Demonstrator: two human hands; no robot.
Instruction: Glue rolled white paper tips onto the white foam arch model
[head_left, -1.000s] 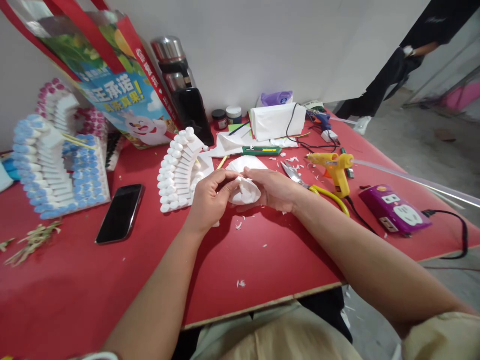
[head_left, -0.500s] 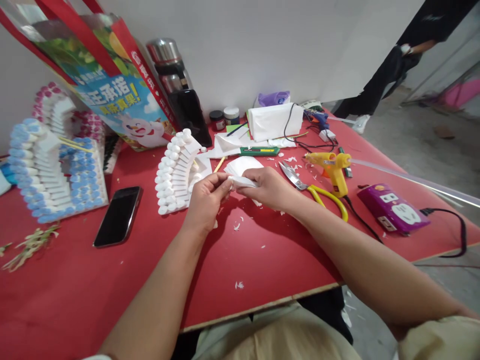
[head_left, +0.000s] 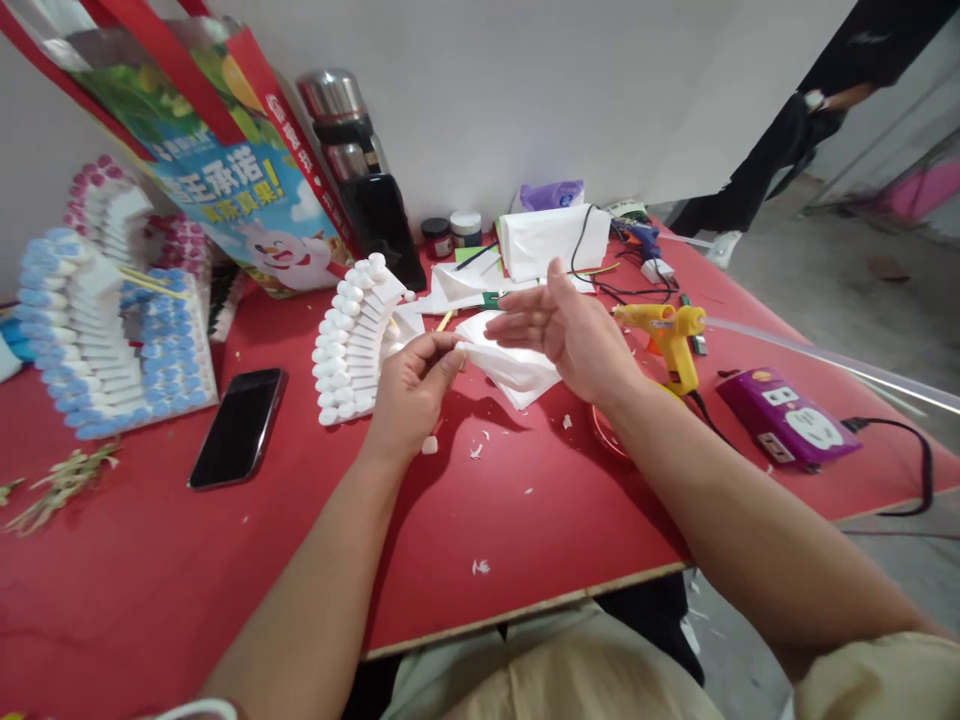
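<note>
A thin white sheet, like tissue paper, hangs loosely above the red table. Its left corner runs into the pinch of thumb and forefinger on my left hand. To the right of the sheet, my right hand is raised with fingers stretched out and thumb up, holding nothing. Left of my left hand stands a curved white model of stacked strips tipped with rounded white knobs. A small white piece lies below that hand. Behind the right hand, the green cutter is mostly hidden.
A yellow glue gun and a purple power socket with cords lie at right. At left are a phone, a blue-and-white model and a shopping bag. Folded white sheets stand behind. A person stands beyond the table.
My right hand has let go of the white paper, opened and lifted up and to the right. The paper has spread out, while my left hand keeps its pinch.
</note>
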